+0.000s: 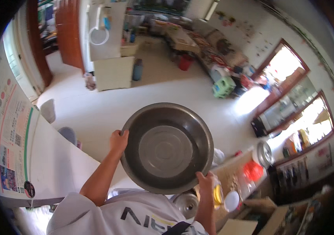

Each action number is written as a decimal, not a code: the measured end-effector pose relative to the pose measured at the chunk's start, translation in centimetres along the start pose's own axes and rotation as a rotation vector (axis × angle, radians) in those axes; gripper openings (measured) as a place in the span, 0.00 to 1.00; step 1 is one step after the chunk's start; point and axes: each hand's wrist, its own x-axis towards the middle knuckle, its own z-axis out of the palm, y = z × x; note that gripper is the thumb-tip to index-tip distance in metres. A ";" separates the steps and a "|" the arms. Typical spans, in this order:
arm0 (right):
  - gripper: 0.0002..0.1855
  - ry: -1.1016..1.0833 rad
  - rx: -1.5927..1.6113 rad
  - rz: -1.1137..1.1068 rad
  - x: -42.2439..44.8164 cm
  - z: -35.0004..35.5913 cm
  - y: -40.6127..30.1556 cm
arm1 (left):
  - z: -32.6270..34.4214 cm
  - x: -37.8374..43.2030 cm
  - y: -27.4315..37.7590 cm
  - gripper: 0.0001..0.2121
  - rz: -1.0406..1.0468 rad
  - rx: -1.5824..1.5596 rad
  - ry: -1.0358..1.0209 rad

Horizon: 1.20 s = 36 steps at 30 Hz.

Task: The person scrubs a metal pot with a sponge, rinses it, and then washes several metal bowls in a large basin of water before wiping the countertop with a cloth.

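A large round metal basin [165, 151] is held out before my body, its inside facing up toward the camera. It looks empty, with a ringed flat bottom. My left hand [119, 143] grips its rim at the left, the thumb over the edge. At the lower right, my right hand [205, 179] holds the rim too. Below the basin, partly covered by it, is a round metal lid [186, 204] beside my right forearm.
A counter at right bears bananas [217, 194], a white round lid [231, 201], a red bag [253, 171] and a metal pot [264, 154]. An open cardboard box [265, 214] stands near it. A white appliance [52, 158] is close at left. A green stool [223, 87] stands farther off.
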 end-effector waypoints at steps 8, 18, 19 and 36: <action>0.10 -0.404 -0.130 -0.222 20.8 15.3 -11.9 | -3.1 10.0 -0.3 0.27 -0.260 -0.019 0.299; 0.10 -0.743 -0.259 -0.300 34.4 40.0 -24.3 | -7.5 22.8 -6.7 0.28 -0.376 -0.069 0.686; 0.10 -0.713 -0.277 -0.333 35.1 42.3 -26.4 | -7.6 25.1 -4.2 0.28 -0.382 -0.123 0.671; 0.08 -1.438 -0.391 -0.547 32.1 107.6 -46.1 | -33.7 47.5 -18.0 0.24 -0.667 -0.169 1.323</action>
